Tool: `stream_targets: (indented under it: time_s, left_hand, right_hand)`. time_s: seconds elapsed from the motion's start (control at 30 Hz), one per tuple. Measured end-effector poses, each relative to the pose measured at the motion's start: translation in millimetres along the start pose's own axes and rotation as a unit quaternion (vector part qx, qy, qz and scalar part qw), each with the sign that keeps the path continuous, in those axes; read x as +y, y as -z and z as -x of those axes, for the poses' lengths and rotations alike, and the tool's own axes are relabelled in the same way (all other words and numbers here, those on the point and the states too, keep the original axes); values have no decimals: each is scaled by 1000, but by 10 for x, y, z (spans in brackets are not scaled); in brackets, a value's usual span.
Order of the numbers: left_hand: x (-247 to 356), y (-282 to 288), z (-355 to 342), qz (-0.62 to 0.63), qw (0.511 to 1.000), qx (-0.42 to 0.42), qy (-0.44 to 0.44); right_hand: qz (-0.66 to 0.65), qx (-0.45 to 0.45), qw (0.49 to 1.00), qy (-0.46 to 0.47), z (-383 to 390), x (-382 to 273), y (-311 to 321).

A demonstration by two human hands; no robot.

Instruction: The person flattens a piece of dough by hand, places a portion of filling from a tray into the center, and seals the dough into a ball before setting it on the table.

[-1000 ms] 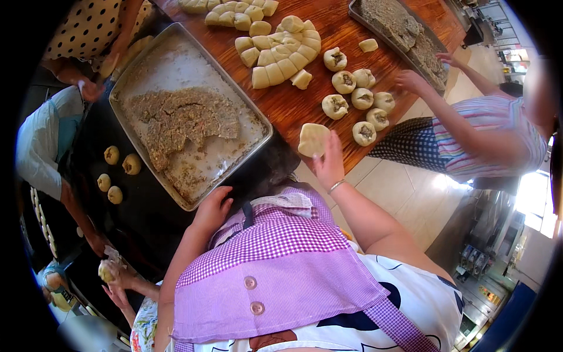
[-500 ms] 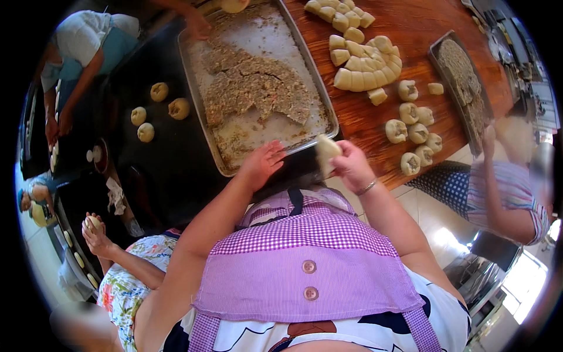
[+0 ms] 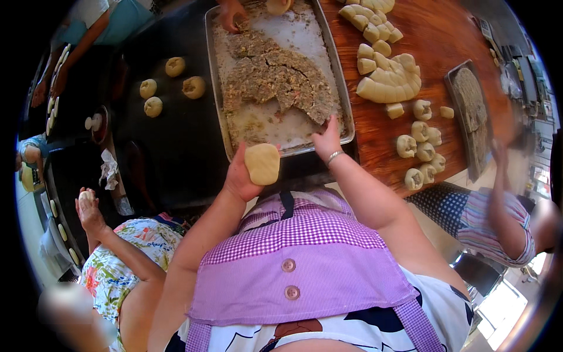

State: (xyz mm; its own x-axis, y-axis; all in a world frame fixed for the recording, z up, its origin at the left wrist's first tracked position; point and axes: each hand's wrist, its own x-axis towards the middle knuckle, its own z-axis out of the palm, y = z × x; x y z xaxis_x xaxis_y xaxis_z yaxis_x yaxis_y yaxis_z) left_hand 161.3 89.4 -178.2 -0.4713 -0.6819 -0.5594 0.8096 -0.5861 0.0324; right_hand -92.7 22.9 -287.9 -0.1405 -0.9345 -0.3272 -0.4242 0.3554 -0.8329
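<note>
Left fingers grasping a bare dough disc; right fingers at the filling, grip unclear! Tabletop: buns filled, dough pieces unfilled.

Dough is cream, filling grey-brown, apron purple-checked.

Worn on the head, as the left of 2 side-by-side fisheye cameras; aimed steeply down and forward, over the purple checked cloth apron (nearest, filling the lower middle) to the shallow rectangular metal tray just beyond; taking in the reddish-brown wooden table at right.
</note>
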Motion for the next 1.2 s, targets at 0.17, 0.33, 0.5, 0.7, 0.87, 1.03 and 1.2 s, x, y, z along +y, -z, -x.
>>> stream_targets:
  time_s: [0.17,0.33,0.5,0.7,0.87,1.03,1.2]
  left_hand:
    - [32,225,119,-5,999,33,-1]
    - [73,181,148,-44,998,24,-24]
    - [92,169,166,-94,994,24,-51]
    - [98,-4,165,-68,996,27,-52]
    - [70,38,57,-89,994,25,-61]
    - [-34,-206,-63,-73,996,-1,-54]
    - [-125,-458,-139,-153,980,-5,-125]
  right_hand:
    - [120,14,993,5,240,-308,109]
    - [126,-15,992,29,154,-301,93]
    - [137,14,985,105,35,-325,47]
    - [157,-55,981,96,-100,-207,-28]
    - [162,-111,956,220,258,-989,218]
    - [241,-257,861,367,542,-1874,269]
    - [277,-300,831,378,483,-2041,240]
